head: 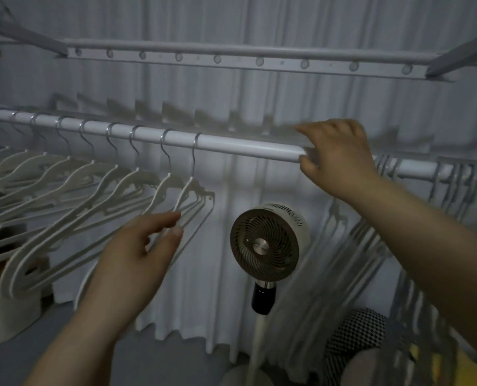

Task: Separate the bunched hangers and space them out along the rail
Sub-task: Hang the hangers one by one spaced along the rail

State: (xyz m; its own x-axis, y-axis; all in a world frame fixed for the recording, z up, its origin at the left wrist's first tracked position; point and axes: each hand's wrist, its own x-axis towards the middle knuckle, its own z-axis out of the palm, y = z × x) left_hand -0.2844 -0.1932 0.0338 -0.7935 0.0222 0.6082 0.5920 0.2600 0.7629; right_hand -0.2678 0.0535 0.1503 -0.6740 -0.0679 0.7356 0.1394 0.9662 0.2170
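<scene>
White spaced hangers (73,190): nine or so hang by metal hooks on the left half of the rail, each hook apart from the next, and their shoulders fan toward the near left.
Left hand (137,254): it is raised below the rail with loose, fairly straight fingers. The forefinger and thumb tips lie against the lower arm of the end hanger, in a wide grip that is not closed round it.
End hanger (188,190): it is the rightmost of the spread row. Its hook sits over the rail left of the bare middle stretch.
Rail (231,146): this white tube runs across the whole scene from far left to right, bare between the end hanger and the right hand.
Fan (265,243): a round standing fan is below the bare stretch, in front of the pale curtain (259,101), facing the room.
Right hand (340,160): its fingers are curled over the top of the rail with the thumb beneath, holding the tube. It is blurred, so I cannot tell whether a hook lies under it.
Bunched hangers (454,185): they are packed close on the rail just right of the right hand, hooks almost touching, with their bodies hanging behind the forearm.
Mesh basket (354,330): it is low on the floor, right of the fan's pole.
</scene>
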